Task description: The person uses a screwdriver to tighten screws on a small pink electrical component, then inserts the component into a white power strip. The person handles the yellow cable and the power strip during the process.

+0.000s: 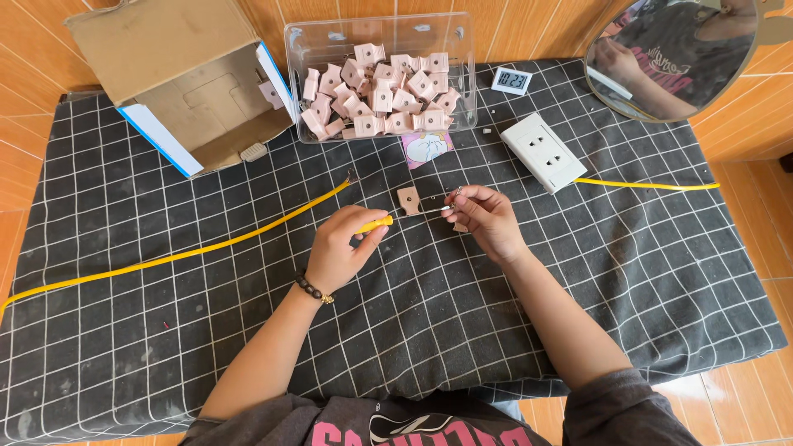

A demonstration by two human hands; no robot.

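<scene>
Left hand (337, 250) is closed around the yellow handle of a small screwdriver (388, 220); its thin metal shaft runs across toward the right hand. Right hand (487, 216) has its fingers curled and pinched on a small pinkish-beige part (459, 226) at the shaft's tip; the part is mostly hidden by the fingers, so its shape cannot be told. A bead bracelet (313, 289) sits on the left wrist.

Between the two hands, just beyond the shaft, a single pinkish-beige piece (408, 200) lies on the desk (165, 330), which is covered with a dark cloth with a white grid; whether it touches the shaft cannot be told.

Beyond the hands: a clear plastic bin (464, 74) holding many similar pinkish-beige pieces; a small pink card (426, 149) lies just in front of it. Beyond and outward of the right hand: a white socket block (543, 152) with a yellow cable (648, 184) leading away from it; a small white digital clock (511, 80) farther back; a round mirror (673, 54) at the far corner.

Outward of the left hand: a second yellow cable (182, 254) runs across the cloth, its bare end near the loose piece; beyond it, an open cardboard box (186, 91) lies on its side.
</scene>
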